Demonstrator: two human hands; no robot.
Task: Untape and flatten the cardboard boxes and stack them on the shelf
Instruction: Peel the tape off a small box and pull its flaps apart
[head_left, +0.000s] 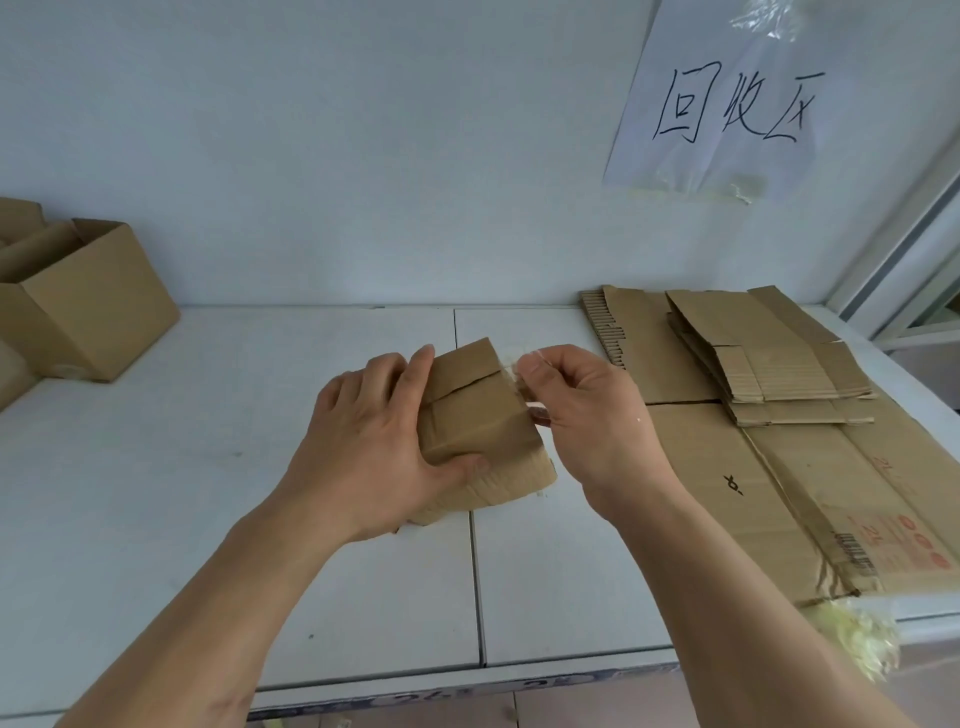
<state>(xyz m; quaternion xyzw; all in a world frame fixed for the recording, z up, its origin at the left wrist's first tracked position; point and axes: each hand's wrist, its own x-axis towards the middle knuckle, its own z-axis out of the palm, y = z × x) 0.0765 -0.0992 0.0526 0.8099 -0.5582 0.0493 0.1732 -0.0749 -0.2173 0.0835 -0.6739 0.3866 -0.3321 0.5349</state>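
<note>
Right fingers (535, 370): pinched together on a strip of clear tape (511, 366), and you're drawing it off the seam!
Right hand (587, 415): raised just beside the box's right edge, so the pull runs along the seam, I'd say.
Left fingers (415, 371): clamped around the small box (478, 415), thumb low on the front face, bracing it against that pull.
Small box: on the white surface (208, 493), dead centre, flaps closed.
Flattened stack (769, 353): well apart to the right, by the wall.
Open boxes (88, 296): far left, waiting.
Next: flatten this one once the tape's off, by my reckoning.
</note>
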